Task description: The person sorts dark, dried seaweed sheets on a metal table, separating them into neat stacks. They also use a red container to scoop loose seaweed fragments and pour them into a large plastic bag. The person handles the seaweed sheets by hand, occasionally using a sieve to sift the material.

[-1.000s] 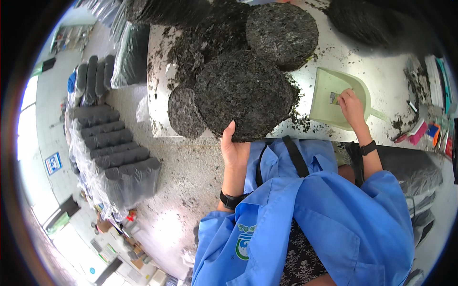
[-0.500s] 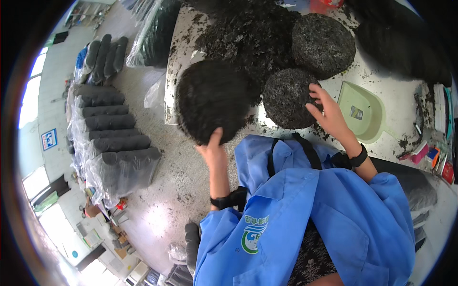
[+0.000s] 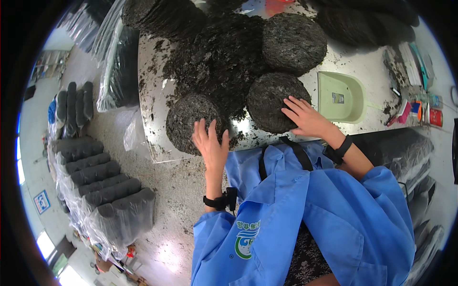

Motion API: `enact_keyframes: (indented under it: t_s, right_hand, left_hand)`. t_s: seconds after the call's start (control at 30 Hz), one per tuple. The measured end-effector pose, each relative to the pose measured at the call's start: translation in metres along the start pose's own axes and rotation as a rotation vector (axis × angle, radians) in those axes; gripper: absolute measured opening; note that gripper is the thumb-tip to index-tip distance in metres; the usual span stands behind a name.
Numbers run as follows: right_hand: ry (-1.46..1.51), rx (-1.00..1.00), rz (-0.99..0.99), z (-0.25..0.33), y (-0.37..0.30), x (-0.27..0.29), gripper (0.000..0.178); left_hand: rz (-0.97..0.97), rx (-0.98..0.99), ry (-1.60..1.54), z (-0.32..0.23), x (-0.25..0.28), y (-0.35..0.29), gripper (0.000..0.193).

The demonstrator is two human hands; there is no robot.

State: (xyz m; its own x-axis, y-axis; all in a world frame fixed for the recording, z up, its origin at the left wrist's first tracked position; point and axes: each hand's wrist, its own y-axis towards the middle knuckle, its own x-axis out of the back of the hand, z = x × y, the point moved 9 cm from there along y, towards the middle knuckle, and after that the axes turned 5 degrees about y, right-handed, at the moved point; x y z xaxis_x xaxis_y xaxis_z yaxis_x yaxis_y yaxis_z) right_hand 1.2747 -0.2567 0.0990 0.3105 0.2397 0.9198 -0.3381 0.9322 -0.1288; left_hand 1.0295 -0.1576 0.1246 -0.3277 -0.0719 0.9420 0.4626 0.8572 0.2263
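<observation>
Two round, dark cakes of what looks like dried seaweed lie flat along the near side of a pale table. My left hand rests with spread fingers on the near edge of the left seaweed cake. On the right seaweed cake my right hand lies flat, its fingers stretched over the right side. Neither hand grips anything. Behind the right cake is another round seaweed cake. A broad heap of loose dark flakes spreads between and behind them.
A pale green dustpan lies to the right. Stacked dark cakes stand at the far left of the table, with more at the far right. Plastic-wrapped dark rolls sit on the floor at left.
The left cake, raised and blurred in my left hand before, now lies on the table with that hand spread on top. My right hand has come down flatter onto the right cake. The view has shifted.
</observation>
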Motion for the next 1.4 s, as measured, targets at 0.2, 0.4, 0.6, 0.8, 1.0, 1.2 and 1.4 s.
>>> enact_keyframes:
  t_s: [0.2, 0.4, 0.6, 0.8, 1.0, 1.2, 1.4]
  right_hand:
    - [0.27, -0.165, -0.521, 0.013, -0.027, 0.104, 0.05]
    - [0.677, -0.159, -0.369, 0.047, -0.008, 0.063, 0.066]
    - [0.992, -0.276, -0.379, 0.021, -0.012, 0.046, 0.054]
    - [0.849, -0.664, -1.107, -0.052, -0.104, 0.095, 0.037]
    - [1.232, -0.551, -1.325, -0.075, -0.132, 0.1, 0.047]
    - [0.905, -0.454, -1.213, -0.052, -0.109, 0.127, 0.054]
    - [0.986, -0.442, -1.19, -0.058, -0.108, 0.124, 0.045]
  left_hand:
    - [0.591, 0.145, -1.46, -0.089, -0.031, 0.016, 0.066]
    - [0.608, 0.278, -1.666, -0.139, -0.032, 0.021, 0.08]
    - [0.605, 0.239, -1.613, -0.126, -0.037, 0.021, 0.065]
    - [0.286, 0.804, -1.942, -0.04, -0.047, -0.003, 0.033]
    - [0.202, 0.855, -2.165, -0.021, -0.052, -0.024, 0.032]
    - [0.034, 0.631, -2.082, -0.032, -0.011, -0.009, 0.035]
    - [-0.119, 0.479, -1.881, -0.048, 0.006, 0.006, 0.034]
